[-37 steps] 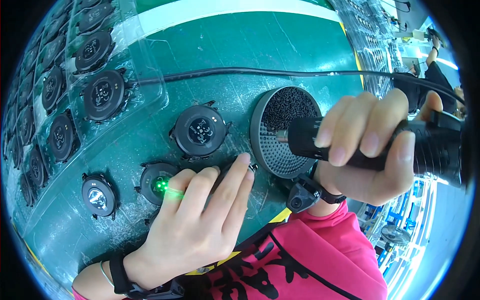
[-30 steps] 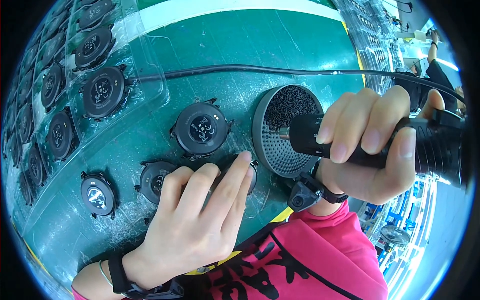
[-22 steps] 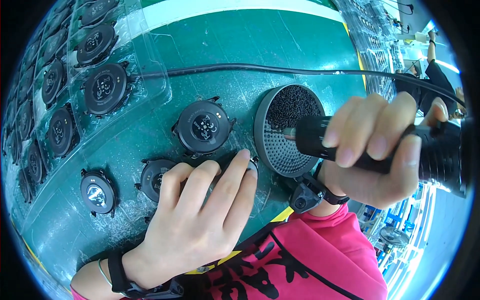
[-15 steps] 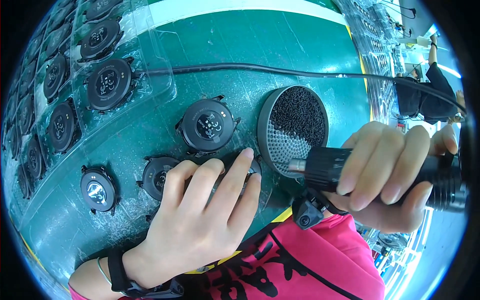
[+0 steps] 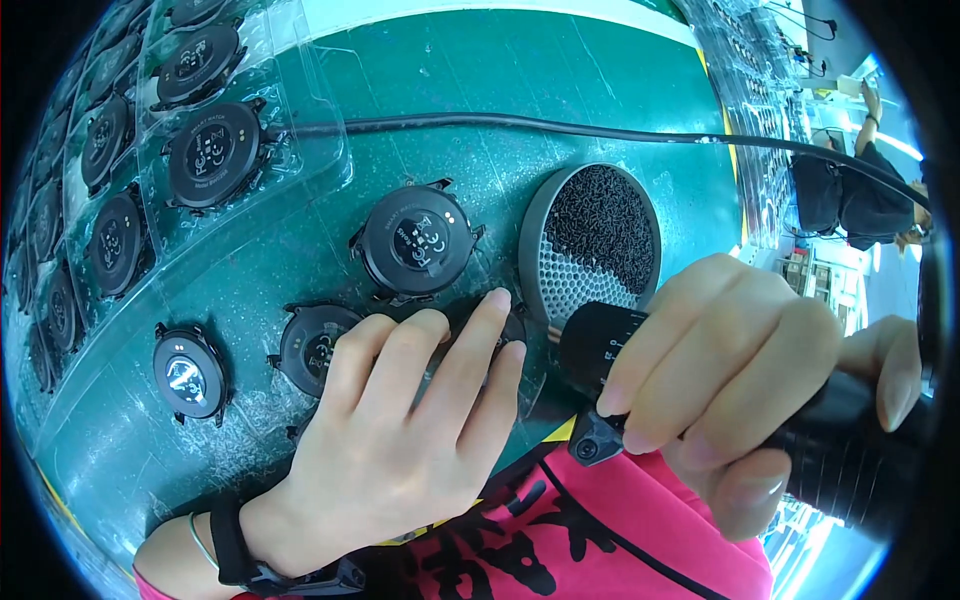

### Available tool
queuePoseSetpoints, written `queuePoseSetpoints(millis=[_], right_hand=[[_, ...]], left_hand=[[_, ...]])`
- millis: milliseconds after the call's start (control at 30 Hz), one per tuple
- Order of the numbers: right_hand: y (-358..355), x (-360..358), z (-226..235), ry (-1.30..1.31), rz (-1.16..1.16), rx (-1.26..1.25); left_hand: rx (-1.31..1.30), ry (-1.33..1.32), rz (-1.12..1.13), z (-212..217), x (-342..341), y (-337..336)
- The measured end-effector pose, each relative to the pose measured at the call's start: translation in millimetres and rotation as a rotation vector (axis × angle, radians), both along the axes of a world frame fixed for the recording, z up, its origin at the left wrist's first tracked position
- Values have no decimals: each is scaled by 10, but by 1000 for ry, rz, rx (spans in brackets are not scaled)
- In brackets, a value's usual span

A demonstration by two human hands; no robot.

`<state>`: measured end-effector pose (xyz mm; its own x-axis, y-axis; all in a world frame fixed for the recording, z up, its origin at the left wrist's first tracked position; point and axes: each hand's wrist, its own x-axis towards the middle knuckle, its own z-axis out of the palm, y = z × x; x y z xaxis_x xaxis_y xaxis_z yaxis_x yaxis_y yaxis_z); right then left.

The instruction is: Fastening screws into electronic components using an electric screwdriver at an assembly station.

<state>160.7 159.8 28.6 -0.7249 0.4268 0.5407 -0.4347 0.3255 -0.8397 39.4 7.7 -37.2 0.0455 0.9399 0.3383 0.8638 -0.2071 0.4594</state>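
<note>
My left hand [image 5: 400,410] lies over a dark round smartwatch body [image 5: 512,332], its fingers bent around it and covering most of it. A black electric screwdriver [image 5: 600,345] is gripped in my right hand [image 5: 725,370]. Its bit points left, a little apart from the held watch's right edge. Just beyond, a round grey screw dish [image 5: 532,235] has a perforated floor, partly covered with tiny black screws [image 5: 598,220]. Face down on the table lie more watch bodies: one above my left hand [image 5: 418,242], one partly under it [image 5: 312,348], one farther left [image 5: 190,373].
A clear plastic tray [image 5: 325,130] with several watch backs [image 5: 214,155] fills the upper left. A black cable [image 5: 560,127] crosses the green table [image 5: 480,60]. More stacked trays [image 5: 735,100] stand at the right, with another person [image 5: 855,195] beyond.
My right hand and the screwdriver have swung left and down. The bit has left the dish's rim and now lies close to the watch under my left hand, which stays put.
</note>
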Motion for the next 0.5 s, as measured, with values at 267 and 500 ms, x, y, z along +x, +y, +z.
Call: queuePoseSetpoints(millis=[267, 500], right_hand=[[66, -7, -81, 171, 53, -29], [174, -30, -149, 322, 98, -43]], left_hand=[[19, 23, 10, -9, 2, 10], [-4, 77, 28, 33, 23, -13]])
